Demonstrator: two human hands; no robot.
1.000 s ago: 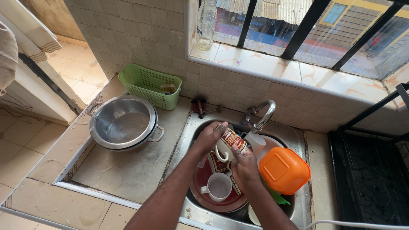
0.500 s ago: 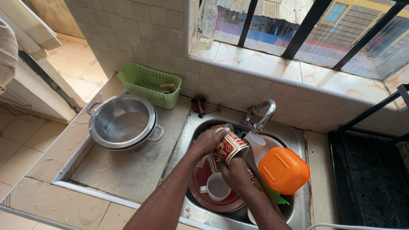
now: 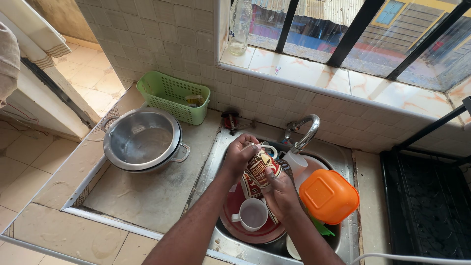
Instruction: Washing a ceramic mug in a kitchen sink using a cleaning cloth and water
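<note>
Head view. Both hands over the steel sink (image 3: 216, 167). Left hand (image 3: 239, 156) and right hand (image 3: 280, 192) hold a patterned red-and-cream ceramic mug (image 3: 260, 169) between them, fingers of each closed round it, tilted, just near of the curved chrome tap (image 3: 305, 131). Below: small white cup (image 3: 253, 214) on red plate (image 3: 248, 234). Orange plastic container (image 3: 328, 195) right. Steel pot (image 3: 143, 141) and green plastic basket (image 3: 171, 95) on the left counter.

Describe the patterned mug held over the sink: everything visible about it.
The patterned mug looks ceramic, with a red, brown and cream print and a pale handle toward the tap. It is tilted on its side above the sink, over a red plate. The left hand grips its upper end; the right hand holds its lower side. Its inside is hidden.
</note>
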